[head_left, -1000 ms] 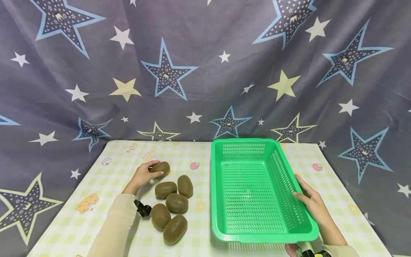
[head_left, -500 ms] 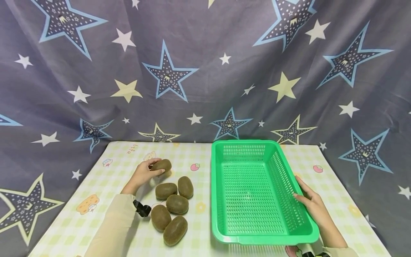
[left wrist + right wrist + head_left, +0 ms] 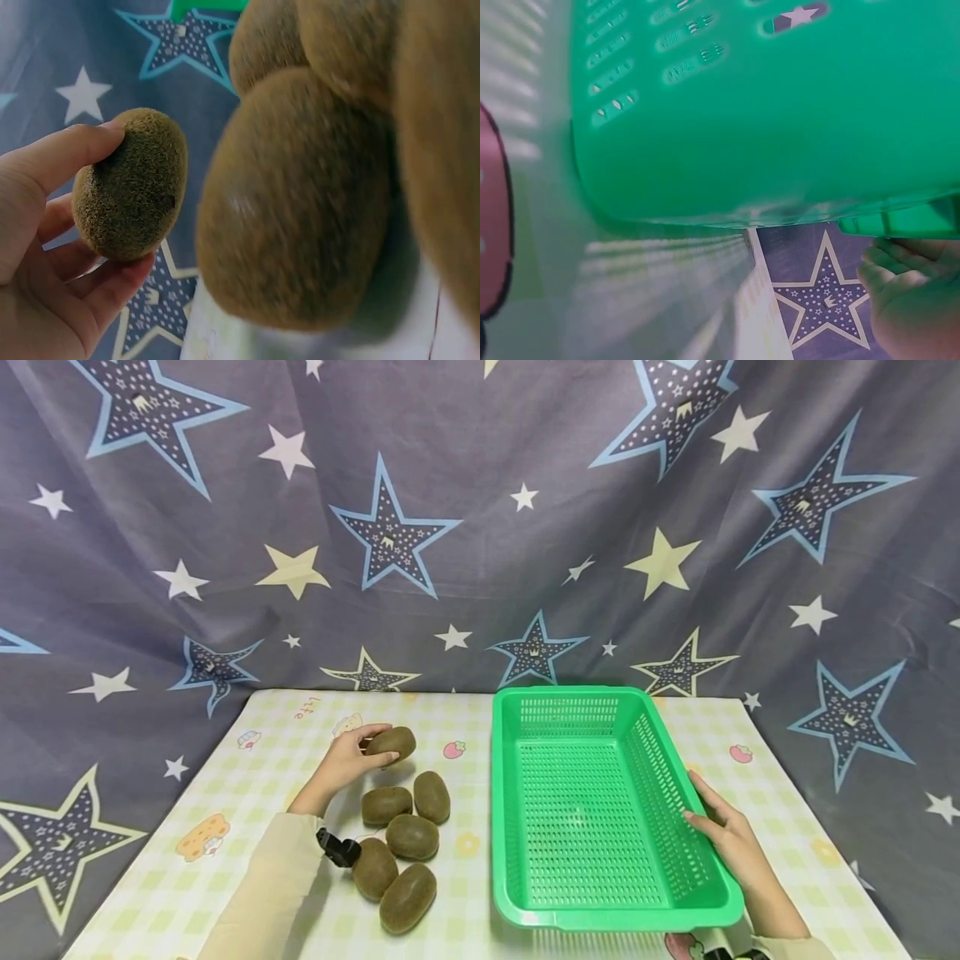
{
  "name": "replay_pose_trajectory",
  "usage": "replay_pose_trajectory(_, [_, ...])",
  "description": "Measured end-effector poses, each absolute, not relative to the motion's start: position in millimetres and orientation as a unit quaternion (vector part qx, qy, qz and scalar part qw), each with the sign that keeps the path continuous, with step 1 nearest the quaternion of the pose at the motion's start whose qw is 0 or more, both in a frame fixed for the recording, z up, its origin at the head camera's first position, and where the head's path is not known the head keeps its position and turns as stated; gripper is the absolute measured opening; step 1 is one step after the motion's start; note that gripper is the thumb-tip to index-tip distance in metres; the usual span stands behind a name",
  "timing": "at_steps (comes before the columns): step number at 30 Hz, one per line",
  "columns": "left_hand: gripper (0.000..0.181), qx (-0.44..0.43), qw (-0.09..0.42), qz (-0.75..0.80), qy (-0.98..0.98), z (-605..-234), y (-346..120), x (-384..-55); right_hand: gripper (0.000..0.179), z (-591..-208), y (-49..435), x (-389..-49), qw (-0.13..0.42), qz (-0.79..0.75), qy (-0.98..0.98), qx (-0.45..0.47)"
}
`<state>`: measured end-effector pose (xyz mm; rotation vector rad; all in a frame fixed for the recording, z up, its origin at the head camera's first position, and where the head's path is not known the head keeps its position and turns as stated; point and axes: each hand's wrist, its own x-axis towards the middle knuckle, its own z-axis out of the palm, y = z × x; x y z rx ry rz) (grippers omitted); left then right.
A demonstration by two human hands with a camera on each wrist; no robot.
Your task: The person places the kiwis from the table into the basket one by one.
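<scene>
In the head view my left hand (image 3: pixel 343 764) holds a brown kiwi (image 3: pixel 393 744) between thumb and fingers, raised a little over the table. The left wrist view shows the thumb on top of this fuzzy kiwi (image 3: pixel 133 187) and the fingers beneath it. Several more kiwis (image 3: pixel 412 837) lie clustered on the table, nearer the person. A green plastic basket (image 3: pixel 504 827) with slotted walls stands to their right. My right hand (image 3: pixel 738 843) grips its right rim, thumb over the edge. From the right wrist, the fingers (image 3: pixel 907 259) reach under the basket's rim.
A checked cloth with printed pictures covers the table (image 3: pixel 468 793). Behind the table hangs a grey curtain (image 3: pixel 480 560) patterned with stars. Black wrist cameras sit on both forearms, the left one (image 3: pixel 339 848) close to the nearest kiwis.
My left hand has lifted the kiwi slightly and carried it right and away from the person. The right hand and basket stay in place.
</scene>
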<state>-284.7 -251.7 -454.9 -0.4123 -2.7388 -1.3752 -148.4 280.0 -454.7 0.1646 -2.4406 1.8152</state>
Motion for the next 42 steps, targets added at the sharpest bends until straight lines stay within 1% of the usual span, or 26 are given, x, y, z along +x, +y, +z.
replay_pose_trajectory(6, [0.056,-0.147,0.023,-0.460,-0.875,-445.9,-238.6,-280.1,0.060,-455.7,278.6,-148.8,0.050,0.597,-0.799,0.057])
replay_pose_trajectory(13, [0.056,-0.157,0.003,-0.492,-0.857,-437.9,-222.5,-275.6,0.060,-456.7,278.0,-148.3,0.051,0.593,-0.802,0.054])
replay_pose_trajectory(23, [0.053,-0.174,-0.001,-0.495,-0.851,-429.7,-194.3,-269.3,0.058,-458.0,281.6,-148.6,0.065,0.579,-0.810,0.058])
replay_pose_trajectory(31, [0.052,-0.191,0.011,-0.497,-0.847,-425.9,-178.8,-264.7,0.059,-456.5,279.7,-149.8,0.060,0.586,-0.806,0.057])
replay_pose_trajectory(38, [0.050,-0.209,0.009,-0.495,-0.843,-421.4,-166.6,-262.2,0.060,-454.9,282.8,-150.7,0.041,0.580,-0.812,0.039])
replay_pose_trajectory(42, [0.051,-0.222,0.011,-0.494,-0.840,-417.3,-158.7,-260.0,0.061,-454.7,283.1,-150.8,0.040,0.581,-0.812,0.038])
